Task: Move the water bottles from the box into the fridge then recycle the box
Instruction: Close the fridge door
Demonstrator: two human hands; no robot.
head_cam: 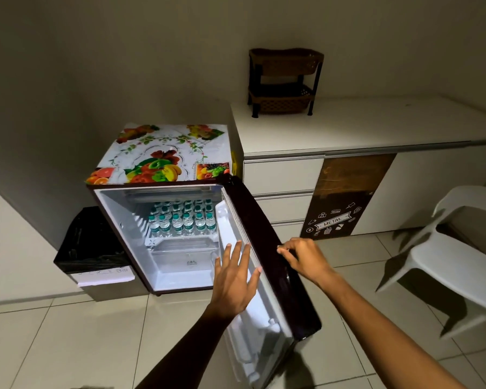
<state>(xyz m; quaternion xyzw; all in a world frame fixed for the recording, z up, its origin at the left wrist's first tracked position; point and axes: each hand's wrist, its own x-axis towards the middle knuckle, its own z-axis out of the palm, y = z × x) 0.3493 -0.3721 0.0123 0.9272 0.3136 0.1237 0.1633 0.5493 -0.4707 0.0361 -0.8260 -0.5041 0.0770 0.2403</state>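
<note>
Water bottles [181, 220] sit upright, packed on fridge [163, 240] shelf. Your right hand [303, 258] pinches the open door [267, 256] edge; left hand [235, 282] spread flat, empty, beside door's inner face. Box not visible.

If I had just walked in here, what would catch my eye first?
Probably the small fridge standing open on the floor, its top covered in a bright fruit print and its upper shelf packed with rows of water bottles. Next, the two bare hands at its dark door: the left hand spread flat against the white inner side, the right hand on the door's outer edge.
</note>
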